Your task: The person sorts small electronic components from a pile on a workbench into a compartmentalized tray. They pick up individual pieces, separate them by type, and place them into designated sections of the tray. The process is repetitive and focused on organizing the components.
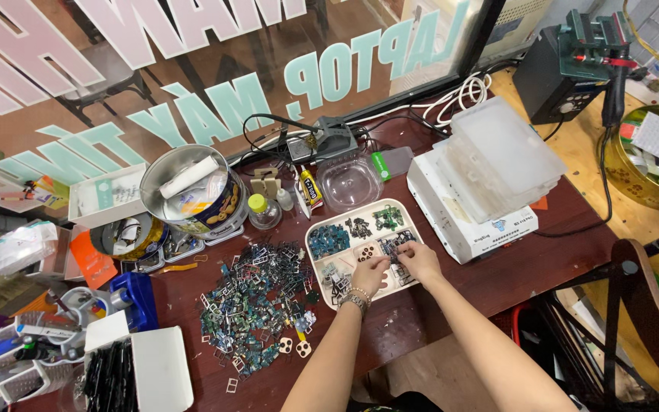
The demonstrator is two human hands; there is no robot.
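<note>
Both hands over the near right part of the cream divided tray (322,221), mid-desk toward its near edge: left hand (370,272) and right hand (419,259) with fingertips pinched on tiny dark parts (395,246), though too small to tell exactly which. Best kept low over the right compartment, one piece per pinch, well away from the loose pile of parts (257,301) left of the tray.

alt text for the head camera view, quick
Two bare hands, left hand and right hand, pick at small electronic parts in a cream divided tray on a dark red table. A loose pile of small parts lies left of the tray.
</note>
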